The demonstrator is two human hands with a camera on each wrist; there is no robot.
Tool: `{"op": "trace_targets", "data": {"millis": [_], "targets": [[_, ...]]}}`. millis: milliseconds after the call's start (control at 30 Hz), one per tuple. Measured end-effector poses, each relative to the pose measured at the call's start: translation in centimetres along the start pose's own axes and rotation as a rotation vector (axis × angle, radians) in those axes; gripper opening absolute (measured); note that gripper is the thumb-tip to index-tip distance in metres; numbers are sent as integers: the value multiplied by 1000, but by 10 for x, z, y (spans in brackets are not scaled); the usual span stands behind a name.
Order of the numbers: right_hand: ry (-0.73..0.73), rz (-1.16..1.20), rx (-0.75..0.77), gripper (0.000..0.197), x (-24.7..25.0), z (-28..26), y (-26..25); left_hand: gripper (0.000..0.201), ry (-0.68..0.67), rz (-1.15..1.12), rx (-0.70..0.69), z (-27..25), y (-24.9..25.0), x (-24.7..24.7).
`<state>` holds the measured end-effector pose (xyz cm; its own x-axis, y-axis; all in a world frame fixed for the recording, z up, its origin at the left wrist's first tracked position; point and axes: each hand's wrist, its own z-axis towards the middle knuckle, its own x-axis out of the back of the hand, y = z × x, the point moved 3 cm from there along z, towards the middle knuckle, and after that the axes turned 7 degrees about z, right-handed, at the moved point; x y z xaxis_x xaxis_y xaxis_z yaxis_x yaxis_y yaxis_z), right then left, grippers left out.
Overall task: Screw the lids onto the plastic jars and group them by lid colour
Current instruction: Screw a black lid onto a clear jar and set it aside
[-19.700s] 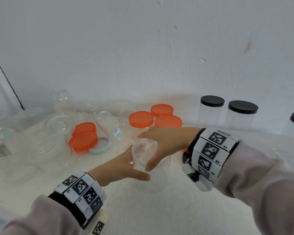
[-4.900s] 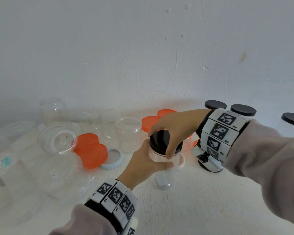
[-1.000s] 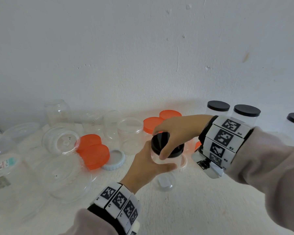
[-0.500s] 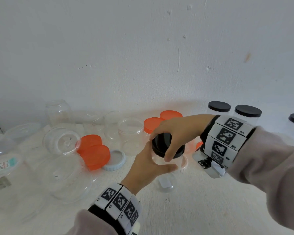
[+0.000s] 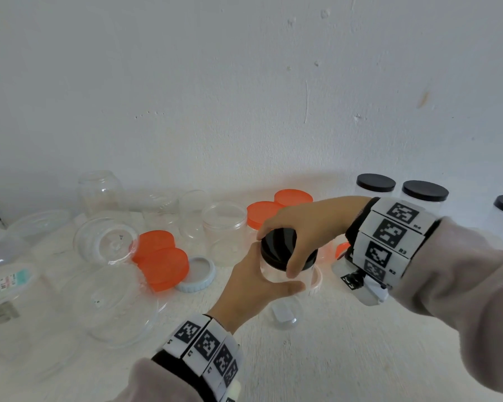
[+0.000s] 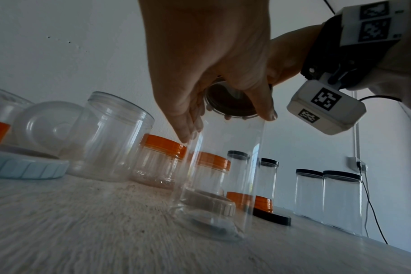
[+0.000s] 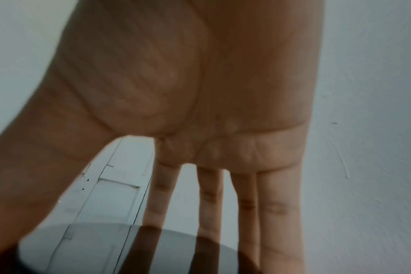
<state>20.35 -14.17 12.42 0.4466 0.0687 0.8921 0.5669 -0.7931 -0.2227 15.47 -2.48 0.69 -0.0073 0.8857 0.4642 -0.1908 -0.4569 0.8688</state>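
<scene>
Both hands still grip the black lid (image 5: 279,248) and clear jar (image 6: 223,166)

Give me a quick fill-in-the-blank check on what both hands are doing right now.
1. The right hand grips a lid coloured ____.
2. The left hand holds the clear jar under that lid, and the jar stands ____ on the table.
3. The loose lid lying beside the orange-lidded jars is light ____.

Missing words: black; upright; blue
</scene>
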Motion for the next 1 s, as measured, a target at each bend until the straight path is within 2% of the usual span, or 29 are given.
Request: {"op": "trace_targets", "data": {"millis": [100,267,433,533,733,833,933,1000], "targets": [[59,8,-5,68,0,4,3,79,-3,-8,12,0,0,0],[162,-7,-50,72,-9,6,5,75,-14,-4,24,0,-1,-1],[2,26,-31,85,-2,0,6,82,0,-15,20,1,-3,-1],[37,18,9,79,0,0,5,83,5,-8,19,1,-3,-1],[171,14,-27,67,-7,4,7,76,-2,-5,26,0,-2,-1],[143,37,-24,71,-7,3,7,75,-1,-13,24,0,-2,-1],[68,56,41,81,-4,-2,6,82,8,-21,17,1,-3,-1],[78,32,74,78,-1,-3,4,83,9,-14,12,1,-4,-2]]}}
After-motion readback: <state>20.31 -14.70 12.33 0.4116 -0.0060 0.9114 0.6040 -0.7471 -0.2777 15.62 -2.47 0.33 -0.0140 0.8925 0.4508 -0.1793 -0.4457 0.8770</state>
